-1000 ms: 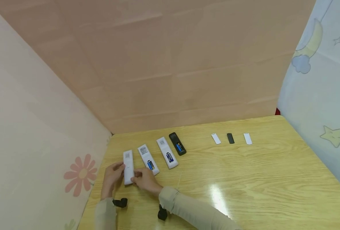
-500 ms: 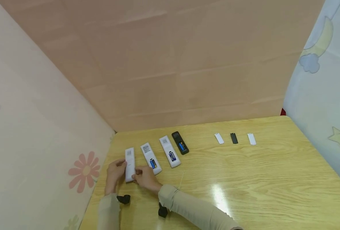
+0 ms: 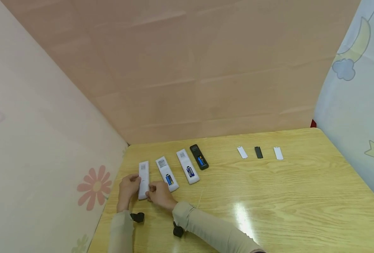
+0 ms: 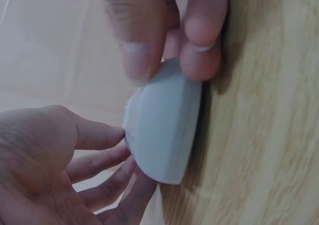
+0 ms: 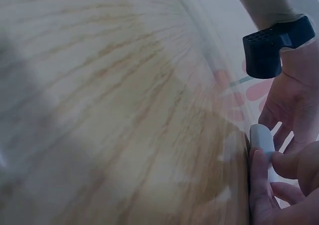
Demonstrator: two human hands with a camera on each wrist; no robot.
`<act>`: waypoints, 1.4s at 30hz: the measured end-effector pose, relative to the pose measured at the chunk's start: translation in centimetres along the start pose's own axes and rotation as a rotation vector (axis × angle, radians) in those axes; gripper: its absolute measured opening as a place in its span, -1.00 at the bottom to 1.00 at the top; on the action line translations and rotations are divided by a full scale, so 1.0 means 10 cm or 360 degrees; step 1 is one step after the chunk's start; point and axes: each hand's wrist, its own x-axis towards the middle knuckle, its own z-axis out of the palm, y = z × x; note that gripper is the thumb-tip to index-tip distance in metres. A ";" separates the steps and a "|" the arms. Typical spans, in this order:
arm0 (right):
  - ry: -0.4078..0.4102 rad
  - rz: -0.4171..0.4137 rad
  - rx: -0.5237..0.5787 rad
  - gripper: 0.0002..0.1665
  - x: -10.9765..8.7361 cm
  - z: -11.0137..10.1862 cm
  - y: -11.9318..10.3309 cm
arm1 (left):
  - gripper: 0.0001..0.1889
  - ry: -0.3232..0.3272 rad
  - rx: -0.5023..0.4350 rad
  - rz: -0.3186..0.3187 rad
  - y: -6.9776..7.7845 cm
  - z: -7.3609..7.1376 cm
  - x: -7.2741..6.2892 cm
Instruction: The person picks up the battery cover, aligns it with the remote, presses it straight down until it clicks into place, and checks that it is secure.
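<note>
A white remote control (image 3: 144, 180) lies back side up at the left of the table, its battery cover in place. My left hand (image 3: 128, 188) holds its left edge; in the left wrist view the thumb and fingers (image 4: 99, 135) of this hand meet that side. My right hand (image 3: 161, 195) pinches the near end from the right, with the thumb on top. The right wrist view shows both hands around the remote's side (image 5: 261, 137), close over the tabletop.
To the right lie two white remotes (image 3: 163, 165) (image 3: 183, 160) and a black remote (image 3: 194, 149), their battery bays uncovered with batteries inside. Farther right are loose covers: white (image 3: 242, 152), black (image 3: 258, 152), white (image 3: 278, 153). A patterned wall (image 3: 47, 140) borders the left.
The head view has shifted slightly, moving the scene a little to the right. Both hands keep hold of the white remote, with little visible movement.
</note>
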 end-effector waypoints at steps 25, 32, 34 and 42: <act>-0.0164 0.0099 -0.0305 -0.60 -0.04 -0.15 -0.16 | -0.51 -0.0049 -0.0018 0.0057 0.09 -0.05 -0.04; -0.0208 0.0035 -0.0365 -0.57 -0.06 -0.21 -0.19 | -0.54 0.0050 -0.0138 0.0185 0.15 -0.06 -0.07; -0.0224 -0.0030 -0.0357 -0.58 -0.07 -0.24 -0.20 | -0.53 0.0045 -0.0155 0.0199 0.16 -0.05 -0.07; -0.0267 -0.0125 -0.0341 -0.54 -0.16 -0.40 -0.33 | -0.55 0.0049 -0.0208 0.0240 0.19 0.02 -0.06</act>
